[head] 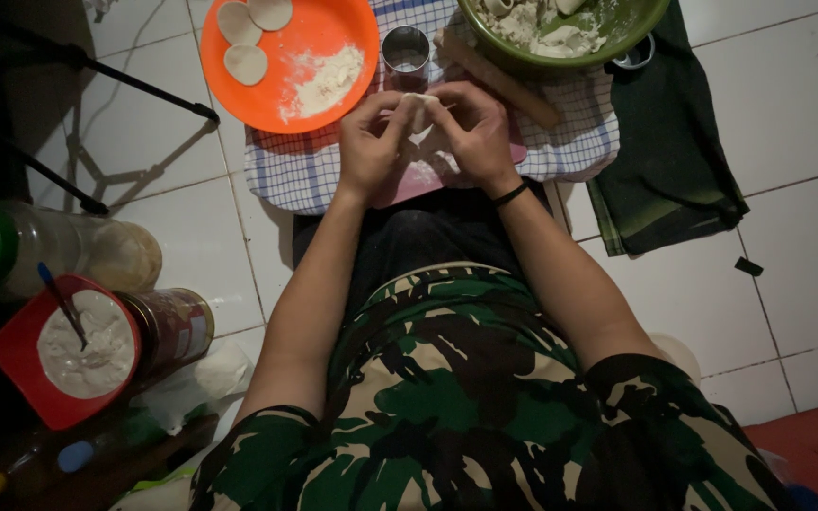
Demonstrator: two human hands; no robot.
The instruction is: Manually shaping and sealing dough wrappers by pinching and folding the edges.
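Note:
Both of my hands pinch a small white piece of dough (419,107) between their fingertips, above a pink board (409,182) on a blue checked cloth (305,170). My left hand (371,142) grips the dough from the left, my right hand (477,131) from the right; a black band circles my right wrist. Just beyond my fingers stands a round metal cutter (405,53). A wooden rolling pin (504,80) lies to the right of it.
An orange plate (333,28) holds flour and three round dough discs (245,62). A green bowl (617,33) of dough sits at the top right, on a dark green cloth (674,161). At the left are a red tub of flour (73,350), a tin and plastic jars.

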